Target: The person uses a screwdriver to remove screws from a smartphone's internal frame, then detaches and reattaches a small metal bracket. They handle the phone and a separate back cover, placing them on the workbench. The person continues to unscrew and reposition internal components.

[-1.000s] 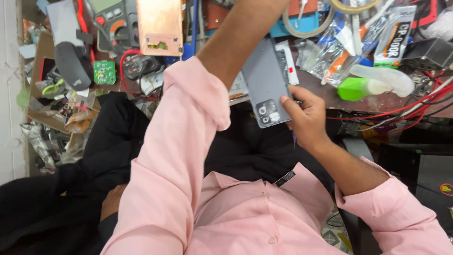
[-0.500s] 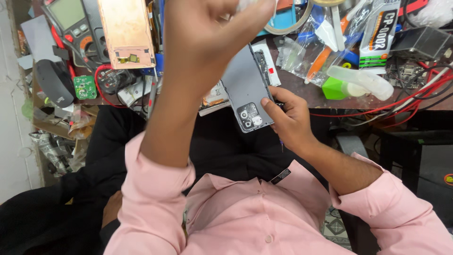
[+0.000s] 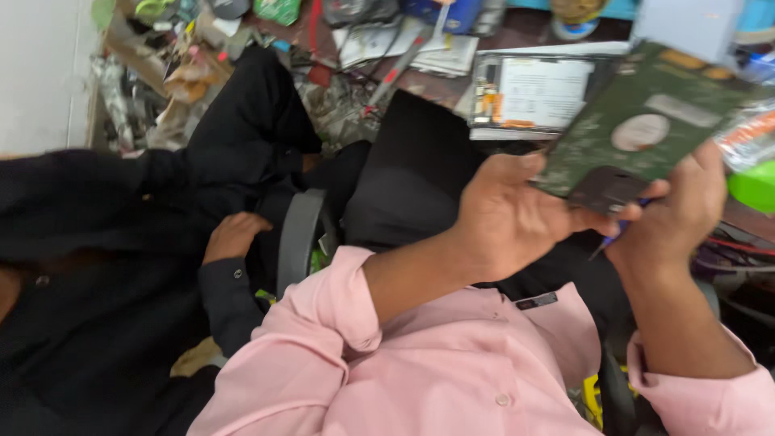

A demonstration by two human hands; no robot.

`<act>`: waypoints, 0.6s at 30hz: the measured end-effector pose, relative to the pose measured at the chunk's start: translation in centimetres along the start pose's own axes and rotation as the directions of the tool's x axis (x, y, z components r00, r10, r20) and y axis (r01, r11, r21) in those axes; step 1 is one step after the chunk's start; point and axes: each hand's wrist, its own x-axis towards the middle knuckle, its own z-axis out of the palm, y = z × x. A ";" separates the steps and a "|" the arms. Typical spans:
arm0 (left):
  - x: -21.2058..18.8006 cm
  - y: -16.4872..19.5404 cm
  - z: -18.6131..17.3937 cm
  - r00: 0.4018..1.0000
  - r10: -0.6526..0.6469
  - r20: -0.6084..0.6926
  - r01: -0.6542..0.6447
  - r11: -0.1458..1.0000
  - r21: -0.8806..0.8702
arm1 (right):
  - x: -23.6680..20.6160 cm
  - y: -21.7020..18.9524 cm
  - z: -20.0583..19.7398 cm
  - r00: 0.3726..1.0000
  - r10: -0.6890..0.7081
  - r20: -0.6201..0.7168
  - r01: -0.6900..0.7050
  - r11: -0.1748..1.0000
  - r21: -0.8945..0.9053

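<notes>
Fingers (image 3: 557,173) of the left hand (image 3: 508,218) pinch the lower edge of a green circuit board (image 3: 646,121), held tilted above the cluttered counter (image 3: 452,89). Right hand (image 3: 678,210) curls around the board's other side, also gripping a thin blue-tipped tool (image 3: 609,238). Nearby, another person's hand (image 3: 234,234) rests on dark clothing.

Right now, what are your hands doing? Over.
Left hand and right hand both grip a green circuit board. Thin blue tool in right fingers. Another person's hand rests alongside.
</notes>
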 end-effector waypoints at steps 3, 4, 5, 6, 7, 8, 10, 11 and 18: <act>0.3 -0.2 -0.4 1.000 0.014 0.026 -0.013 1.000 -0.023 | -0.1 1.2 -0.7 0.999 -0.044 0.020 0.044 0.999 -0.003; 0.3 -0.3 -0.4 0.999 0.024 0.044 -0.023 0.999 -0.043 | -0.2 1.4 -0.9 0.998 -0.052 0.027 0.052 0.999 -0.010; 0.4 -0.3 -0.4 0.995 0.050 0.089 -0.043 0.997 -0.070 | -0.2 1.8 -1.1 0.998 -0.057 0.034 0.057 0.998 -0.013; 0.1 -0.1 -0.3 0.992 0.069 0.101 -0.060 0.994 -0.092 | -0.3 2.0 -1.2 0.997 -0.064 0.044 0.065 0.998 -0.013; -0.1 0.2 -0.2 0.990 0.088 0.113 -0.075 0.991 -0.114 | -0.4 2.2 -1.4 0.996 -0.067 0.054 0.067 0.998 -0.011; -0.5 0.7 0.0 0.991 0.094 0.094 -0.081 0.987 -0.136 | -0.5 2.4 -1.4 0.995 -0.078 0.057 0.079 0.997 -0.009; -1.2 2.3 0.7 0.989 0.135 0.056 -0.130 0.988 -0.083 | -0.6 2.5 -1.7 0.993 -0.106 0.061 0.107 0.994 -0.009; -1.7 3.5 1.1 0.988 0.150 0.025 -0.149 0.988 -0.041 | -0.6 2.6 -2.0 0.988 -0.143 0.059 0.144 0.989 -0.026; -6.8 14.1 5.9 0.720 0.693 -0.037 -0.618 0.665 0.419 | -0.5 1.5 -3.2 0.945 -0.323 0.048 0.326 0.943 -0.066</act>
